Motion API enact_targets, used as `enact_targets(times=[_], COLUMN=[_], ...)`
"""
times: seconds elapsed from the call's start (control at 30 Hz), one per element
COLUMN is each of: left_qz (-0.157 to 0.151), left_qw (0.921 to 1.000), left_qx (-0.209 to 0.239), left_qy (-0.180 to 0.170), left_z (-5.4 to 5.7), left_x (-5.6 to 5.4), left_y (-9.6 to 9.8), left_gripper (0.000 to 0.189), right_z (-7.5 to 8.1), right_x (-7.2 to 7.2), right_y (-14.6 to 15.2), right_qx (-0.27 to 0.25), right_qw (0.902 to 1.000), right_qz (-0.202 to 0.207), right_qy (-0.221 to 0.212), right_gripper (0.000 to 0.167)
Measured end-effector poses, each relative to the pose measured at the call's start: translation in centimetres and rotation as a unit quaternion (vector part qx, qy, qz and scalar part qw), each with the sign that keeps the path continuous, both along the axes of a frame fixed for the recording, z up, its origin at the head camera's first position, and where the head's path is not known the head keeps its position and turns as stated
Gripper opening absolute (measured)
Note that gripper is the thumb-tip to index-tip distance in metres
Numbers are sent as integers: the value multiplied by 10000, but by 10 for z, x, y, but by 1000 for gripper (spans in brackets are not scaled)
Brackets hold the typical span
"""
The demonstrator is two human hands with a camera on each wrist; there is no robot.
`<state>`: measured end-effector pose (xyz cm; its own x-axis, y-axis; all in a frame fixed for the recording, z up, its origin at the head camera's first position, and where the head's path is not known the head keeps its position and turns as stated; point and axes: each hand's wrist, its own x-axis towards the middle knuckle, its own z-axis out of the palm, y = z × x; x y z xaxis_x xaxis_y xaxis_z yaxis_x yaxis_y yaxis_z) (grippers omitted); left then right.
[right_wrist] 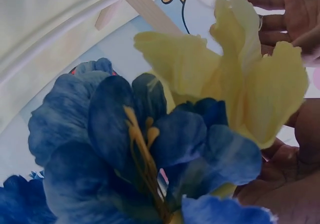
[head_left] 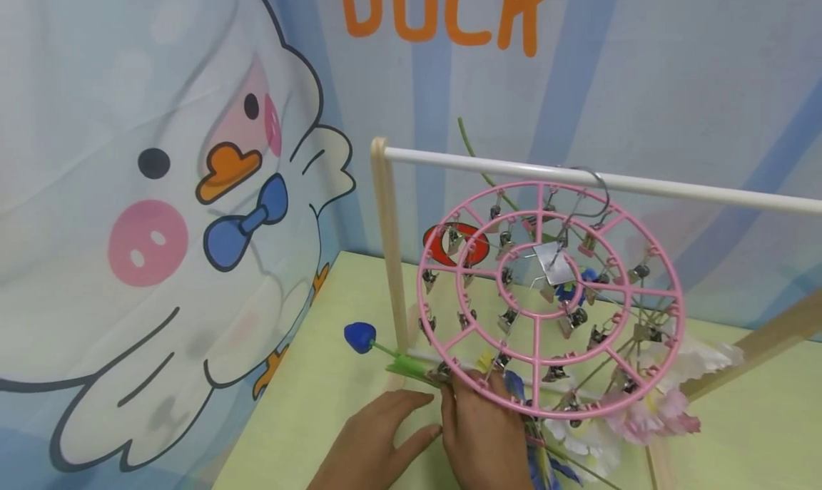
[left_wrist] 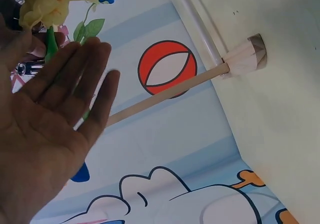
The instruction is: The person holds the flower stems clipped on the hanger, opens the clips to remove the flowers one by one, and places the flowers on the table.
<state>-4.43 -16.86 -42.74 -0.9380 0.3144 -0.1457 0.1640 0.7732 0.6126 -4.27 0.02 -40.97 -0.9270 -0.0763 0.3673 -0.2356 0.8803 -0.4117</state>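
Observation:
A pink round clip hanger (head_left: 536, 376) hangs over the work, with several metal clips (head_left: 507, 321) around its rings. At its near left rim, an artificial blue tulip (head_left: 359, 337) with a green leaf (head_left: 411, 367) points left. My right hand (head_left: 484, 429) reaches under the rim; its fingers appear to pinch the clip (left_wrist: 31, 67) by the tulip's stem, though flowers and rim hide part of the grip. Close on the left, my left hand (head_left: 379, 433) has its fingers extended and holds nothing. Blue (right_wrist: 120, 134) and yellow (right_wrist: 240, 79) artificial flowers hide much of the right hand.
A white rod (head_left: 462, 160) on wooden posts (head_left: 388, 247) carries the hanger by its metal hook (head_left: 604, 190). Pink (head_left: 655, 415) and white (head_left: 700, 358) flowers hang at the right. A pale yellow tabletop (head_left: 308, 361) lies below, with printed cloth walls (head_left: 359, 83) behind.

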Motion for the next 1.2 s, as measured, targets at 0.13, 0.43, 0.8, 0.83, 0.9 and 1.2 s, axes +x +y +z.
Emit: enact_targets(times=[0.13, 0.43, 0.8, 0.83, 0.9, 1.2], left_qz=[385, 900, 1658, 1686, 1684, 2048], left_qw=[9987, 9841, 9191, 9089, 8924, 8697], left_qx=[141, 1526, 3507, 3727, 4080, 4368], left_qy=[291, 123, -695, -809, -941, -1040], left_z=[-2, -10, -5, -5, -3, 2], left_x=[1, -4, -7, -8, -8, -7], left_y=[0, -1, -2, -3, -4, -1], left_gripper=[52, 44, 43, 44, 47, 48], right_z=[1, 3, 11, 11, 12, 12], right_x=[1, 4, 5, 5, 6, 9], right_y=[1, 3, 5, 5, 6, 7], right_qx=[-56, -243, -507, -527, -574, -675], right_qw=[10000, 9994, 9964, 9962, 9959, 9923], right_qz=[57, 182, 397, 403, 411, 539], right_qy=[-41, -177, -543, -558, -559, -888], right_gripper=[18, 15, 15, 16, 20, 23])
